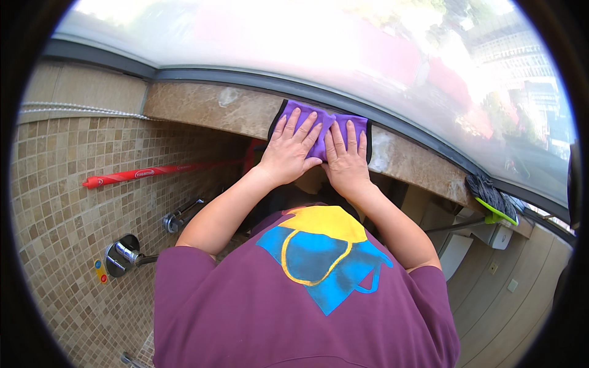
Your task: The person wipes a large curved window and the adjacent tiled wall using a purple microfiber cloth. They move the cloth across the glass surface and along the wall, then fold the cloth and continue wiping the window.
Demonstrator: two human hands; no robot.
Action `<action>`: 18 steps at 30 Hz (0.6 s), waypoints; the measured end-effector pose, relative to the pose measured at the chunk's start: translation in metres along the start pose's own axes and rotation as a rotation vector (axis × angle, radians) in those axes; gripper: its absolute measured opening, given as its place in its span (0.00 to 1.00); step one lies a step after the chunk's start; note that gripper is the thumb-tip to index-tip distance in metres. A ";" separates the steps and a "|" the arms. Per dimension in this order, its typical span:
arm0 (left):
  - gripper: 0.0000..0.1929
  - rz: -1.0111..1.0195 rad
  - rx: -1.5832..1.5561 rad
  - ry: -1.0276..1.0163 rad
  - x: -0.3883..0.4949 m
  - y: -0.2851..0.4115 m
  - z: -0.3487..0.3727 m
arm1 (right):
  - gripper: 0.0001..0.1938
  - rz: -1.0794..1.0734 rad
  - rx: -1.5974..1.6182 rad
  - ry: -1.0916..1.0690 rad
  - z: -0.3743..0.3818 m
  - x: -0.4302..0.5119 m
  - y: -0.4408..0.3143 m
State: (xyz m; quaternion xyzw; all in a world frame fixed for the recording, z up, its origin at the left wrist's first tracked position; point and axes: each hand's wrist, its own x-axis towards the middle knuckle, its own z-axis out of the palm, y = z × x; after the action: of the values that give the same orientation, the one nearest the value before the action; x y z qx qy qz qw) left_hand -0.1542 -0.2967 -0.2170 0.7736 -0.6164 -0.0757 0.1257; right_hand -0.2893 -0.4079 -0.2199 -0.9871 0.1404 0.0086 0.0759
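Observation:
A purple cloth (328,120) with black edging lies spread across the brown marble window ledge (198,108). My left hand (288,154) presses flat on the cloth's left half, its fingers spread and pointing toward the window. On the right half rests my right hand (346,161), palm down, with its fingers slightly apart. Neither hand grips the fabric; the thumbs are close together near the ledge's front edge. Whitish patches (381,149) mark the stone just right of the cloth, and another shows farther left.
Behind the ledge runs a dark window frame (239,77) under bright glass (322,50). A red pole (133,177) and chrome shower fittings (123,255) stand by the mosaic-tiled wall (50,184). At right, a green-edged tool with dark fibres (492,198) leans on the ledge. Bead chains (87,108) hang left.

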 end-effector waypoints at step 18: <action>0.38 -0.160 -0.038 0.187 -0.062 -0.102 -0.014 | 0.35 -0.184 -0.058 -0.051 0.006 0.085 -0.094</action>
State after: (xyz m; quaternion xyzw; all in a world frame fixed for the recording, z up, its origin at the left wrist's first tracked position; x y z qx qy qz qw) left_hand -0.0688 -0.2134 -0.2353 0.8214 -0.5369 -0.0245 0.1907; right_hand -0.1814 -0.3413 -0.2151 -0.9971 0.0471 0.0306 0.0513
